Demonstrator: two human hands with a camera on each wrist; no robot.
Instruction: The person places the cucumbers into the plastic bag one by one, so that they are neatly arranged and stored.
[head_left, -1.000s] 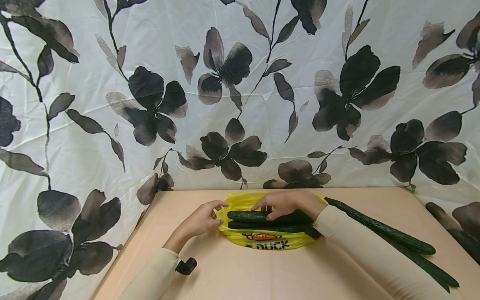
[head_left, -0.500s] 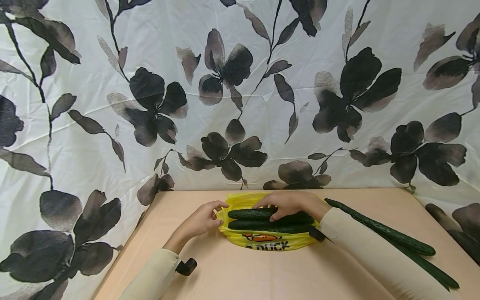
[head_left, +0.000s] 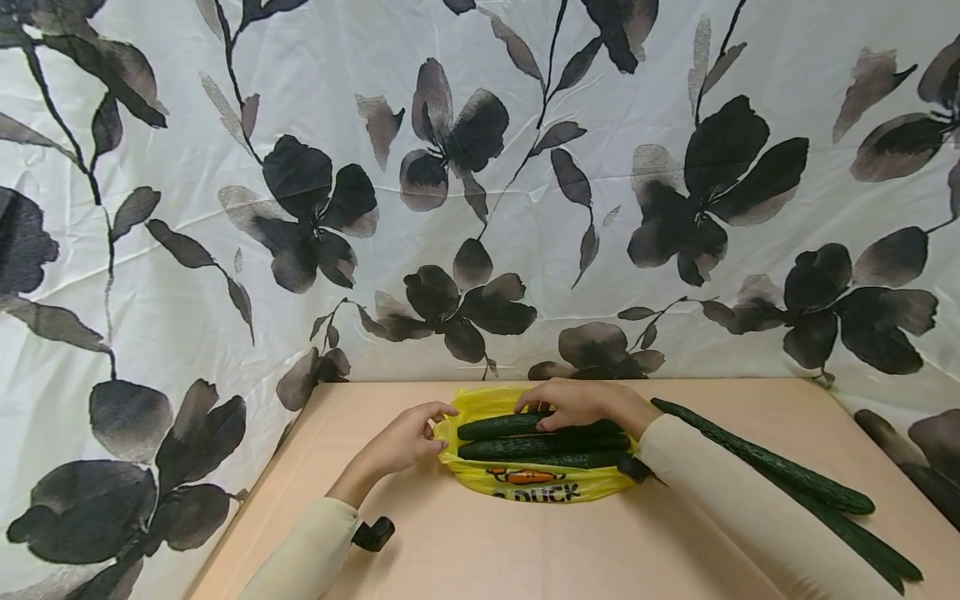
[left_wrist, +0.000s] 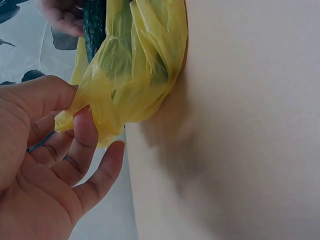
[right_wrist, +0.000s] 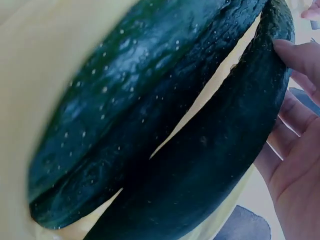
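Observation:
A yellow plastic bag (head_left: 480, 481) with a duck print lies on the table, its mouth spread wide and several dark green cucumbers (head_left: 540, 448) lying inside. At the bag's left end, my left hand (head_left: 401, 437) pinches a gathered corner of the plastic between thumb and fingers, as the left wrist view shows close up. My right hand (head_left: 585, 404) reaches over the bag and grips the rearmost cucumber (head_left: 491, 427). In the right wrist view its thumb lies on top of that cucumber, the fingers behind it, with two other cucumbers (right_wrist: 125, 95) alongside.
Two long cucumbers (head_left: 787, 471) lie slanting on the table (head_left: 525, 550) to the right, partly behind the right sleeve (head_left: 720, 500). A white cloth (head_left: 570, 275) with dark flowers hangs behind the table's back edge.
My right hand has shifted slightly away from me with the rearmost cucumber. More of the cucumbers in front now shows. The left hand stays on the bag's corner.

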